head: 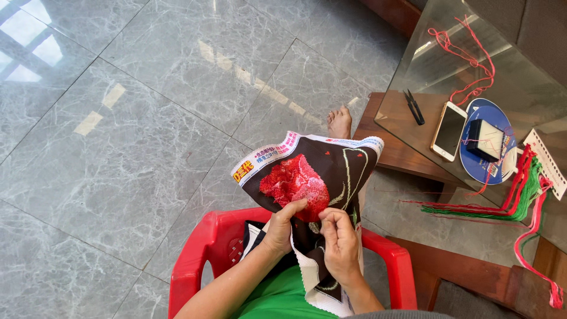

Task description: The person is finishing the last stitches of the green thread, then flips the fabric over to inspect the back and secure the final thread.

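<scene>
Black cross-stitch cloth [331, 171] with red flower held at frame centre, left hand [282, 227] pinching its lower edge, right hand [339, 242] fingers closed on fabric, scissors [414, 106] and phone [449, 130] laid upper right.

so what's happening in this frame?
A person sits in a red plastic chair and holds a dark cross-stitch cloth with a red flower stitched on it. The left hand pinches the cloth at the flower's edge; the right hand grips it beside. Scissors, a phone and red and green thread bundles lie on the glass table.
</scene>
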